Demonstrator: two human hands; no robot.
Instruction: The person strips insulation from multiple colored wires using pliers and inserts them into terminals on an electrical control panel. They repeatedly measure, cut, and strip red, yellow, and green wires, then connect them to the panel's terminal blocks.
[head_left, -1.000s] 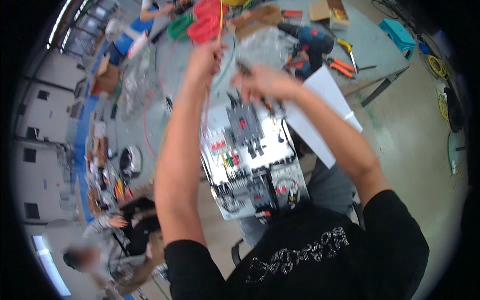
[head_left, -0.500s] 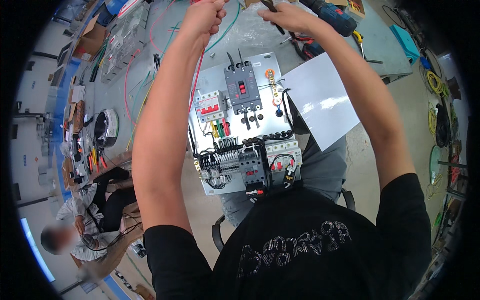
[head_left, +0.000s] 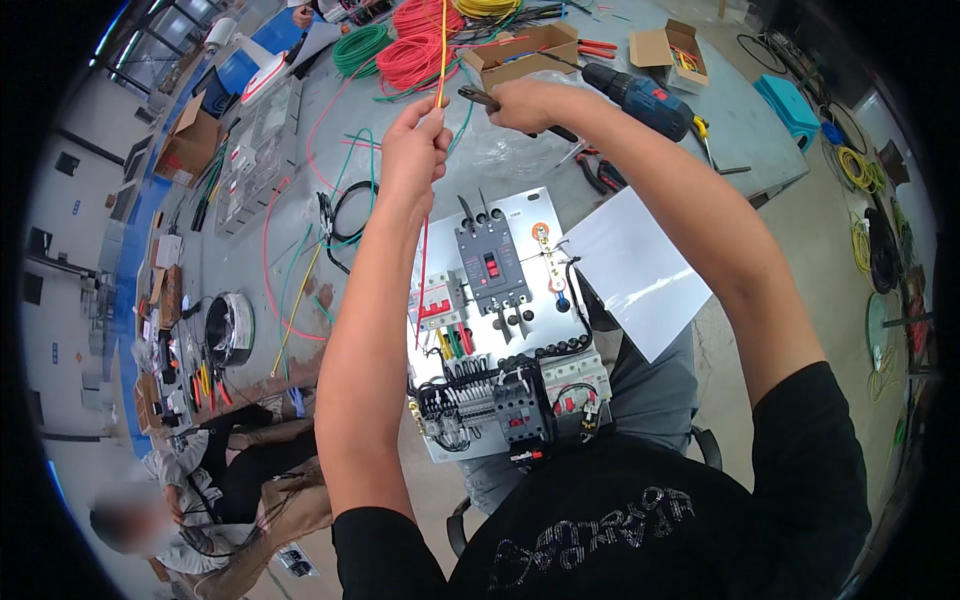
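Observation:
My left hand (head_left: 413, 152) is closed on wires above the far side of the panel. A yellow wire (head_left: 443, 55) rises from its fingers, and a red wire (head_left: 424, 260) hangs below it. Close by on the right, my right hand (head_left: 530, 104) grips dark pliers (head_left: 478, 97), their jaws pointing toward the left hand, apart from the wires. A metal mounting plate (head_left: 523, 207) leans at my lap, carrying a large grey breaker (head_left: 490, 265), a white breaker with red switches (head_left: 436, 302), and a dark contactor (head_left: 520, 413) beside bundled black wiring.
Wire coils, green (head_left: 358, 50) and red (head_left: 412, 62), lie far off on the table beside an open cardboard box (head_left: 530, 48). A cordless drill (head_left: 640, 98) lies right of my right hand. White paper (head_left: 640, 270) overlaps the plate. Another person (head_left: 190, 490) sits at lower left.
The view has tipped farther ahead, showing the coils and boxes. My hands sit lower in the picture and closer together; the yellow wire above the left hand now shows.

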